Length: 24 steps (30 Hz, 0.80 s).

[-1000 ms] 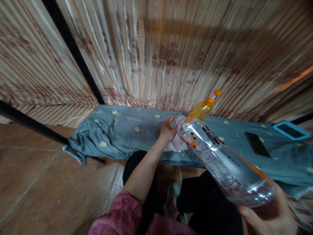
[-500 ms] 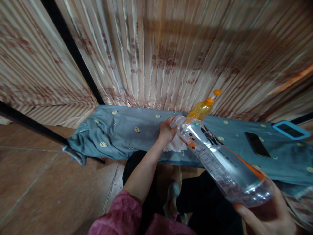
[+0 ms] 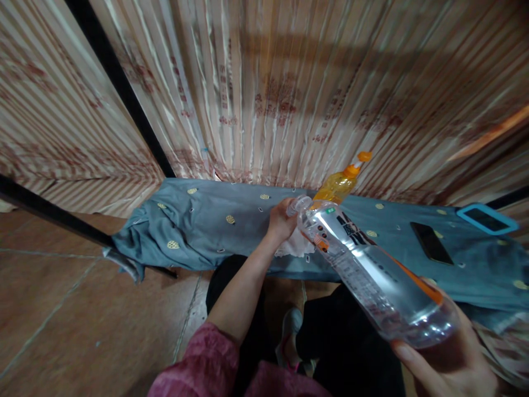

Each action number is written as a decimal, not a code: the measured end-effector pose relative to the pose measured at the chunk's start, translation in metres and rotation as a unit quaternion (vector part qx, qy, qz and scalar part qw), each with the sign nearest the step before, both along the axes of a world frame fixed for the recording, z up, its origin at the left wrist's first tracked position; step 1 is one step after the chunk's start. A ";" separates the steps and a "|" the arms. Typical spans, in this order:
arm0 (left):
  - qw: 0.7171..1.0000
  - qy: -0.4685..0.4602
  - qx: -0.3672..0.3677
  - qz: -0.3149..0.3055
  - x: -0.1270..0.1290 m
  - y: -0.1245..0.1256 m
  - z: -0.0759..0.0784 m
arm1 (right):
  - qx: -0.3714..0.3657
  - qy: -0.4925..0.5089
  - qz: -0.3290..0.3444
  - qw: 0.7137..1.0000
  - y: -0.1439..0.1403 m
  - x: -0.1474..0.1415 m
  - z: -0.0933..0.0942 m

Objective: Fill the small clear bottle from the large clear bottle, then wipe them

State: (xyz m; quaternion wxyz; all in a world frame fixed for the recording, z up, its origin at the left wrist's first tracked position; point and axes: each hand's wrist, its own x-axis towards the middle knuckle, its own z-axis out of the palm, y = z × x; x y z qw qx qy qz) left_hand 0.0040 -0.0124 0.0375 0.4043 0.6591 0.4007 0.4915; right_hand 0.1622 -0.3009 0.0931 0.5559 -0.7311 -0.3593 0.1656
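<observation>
A large clear plastic bottle point(image 3: 384, 281) with a silver and orange label lies slanted across the view, its uncapped mouth towards the upper left. Around its base, at the lower right, curls my right hand point(image 3: 458, 353), thumb on the near side. My left hand point(image 3: 281, 223) is just behind the bottle's neck; its knuckles are bent, but the fingertips are hidden, and whether it touches the neck I cannot tell. Below its palm shows a piece of white tissue point(image 3: 295, 246). Behind the bottle's shoulder is a pump bottle point(image 3: 334, 187) of yellow liquid with an orange top.
The narrow bench carries a grey-blue cloth point(image 3: 206, 220) with pineapple prints. On its right part lie a black phone point(image 3: 432, 242) and a blue-framed device point(image 3: 487, 219). A striped curtain point(image 3: 273, 82) hangs behind, and a dark pole point(image 3: 119, 88) slants down at the left.
The view has shifted very slightly. Both hands keep their places on and by the clear bottle, which has hardly moved.
</observation>
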 end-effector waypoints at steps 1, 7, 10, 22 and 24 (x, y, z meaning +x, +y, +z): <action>1.000 0.003 -0.001 0.000 0.000 0.000 0.000 | -0.002 -0.002 0.000 1.000 0.000 0.000 0.001; 1.000 0.001 -0.009 -0.001 0.001 -0.001 0.001 | -0.002 -0.019 0.017 1.000 0.000 0.002 0.002; 1.000 0.000 -0.009 0.000 0.001 -0.001 0.001 | -0.005 -0.017 0.020 1.000 -0.001 0.004 -0.002; 1.000 -0.016 -0.001 -0.010 0.003 0.000 -0.003 | 0.024 0.017 0.000 1.000 0.000 -0.002 0.001; 1.000 -0.014 -0.001 -0.010 0.003 0.000 -0.004 | 0.023 0.019 -0.005 1.000 0.001 -0.004 0.003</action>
